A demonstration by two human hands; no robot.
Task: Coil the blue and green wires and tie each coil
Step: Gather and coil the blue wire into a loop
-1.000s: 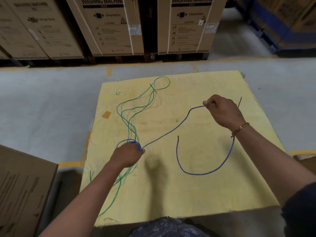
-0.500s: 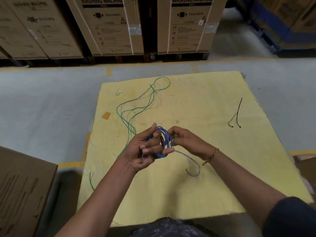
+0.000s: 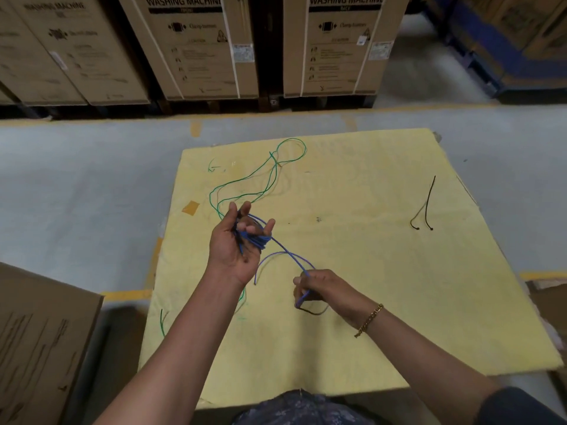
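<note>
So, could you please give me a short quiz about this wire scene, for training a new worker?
1. True or false: the green wire is coiled.
2. The coil of blue wire sits in: A) the left hand, B) a bucket, C) a drawer.
3. Fill in: the right hand pinches the ___ wire.
Key: 1 false; 2 A; 3 blue.
</note>
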